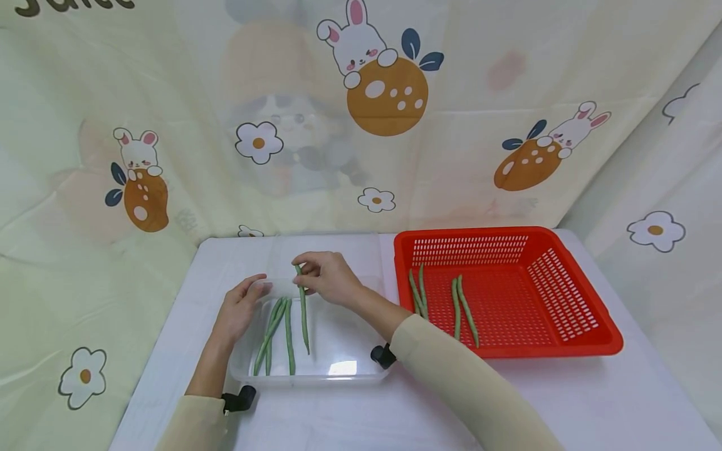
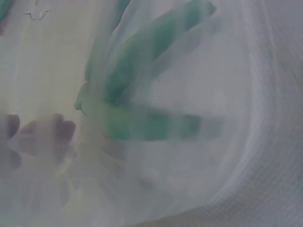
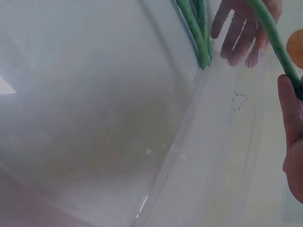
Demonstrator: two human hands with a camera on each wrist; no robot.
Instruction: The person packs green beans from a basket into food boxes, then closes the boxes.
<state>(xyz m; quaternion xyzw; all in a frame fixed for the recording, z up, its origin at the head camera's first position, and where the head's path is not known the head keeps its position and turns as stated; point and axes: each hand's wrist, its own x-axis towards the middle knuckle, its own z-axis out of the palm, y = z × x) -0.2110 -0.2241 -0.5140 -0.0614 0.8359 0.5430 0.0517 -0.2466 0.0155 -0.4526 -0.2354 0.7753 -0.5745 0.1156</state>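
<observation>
My right hand point(image 1: 333, 279) pinches a green bean point(image 1: 303, 316) near its upper end. The bean hangs down over a clear plastic container point(image 1: 361, 332). Three more green beans point(image 1: 289, 338) lie in the container's left part, two of them crossing. At the container's far left corner is my left hand point(image 1: 239, 310), its fingers fairly straight beside the rim. The right wrist view shows the left hand's fingers point(image 3: 236, 38) through the clear wall, and the pinched bean point(image 3: 272, 33) at the right edge. Through the cloudy wall, the left wrist view shows beans point(image 2: 147, 124).
A red perforated basket point(image 1: 558, 347) stands on the right of the white table point(image 1: 316, 413), with several green beans point(image 1: 467, 310) in its left half. A patterned curtain point(image 1: 186, 75) hangs behind the table.
</observation>
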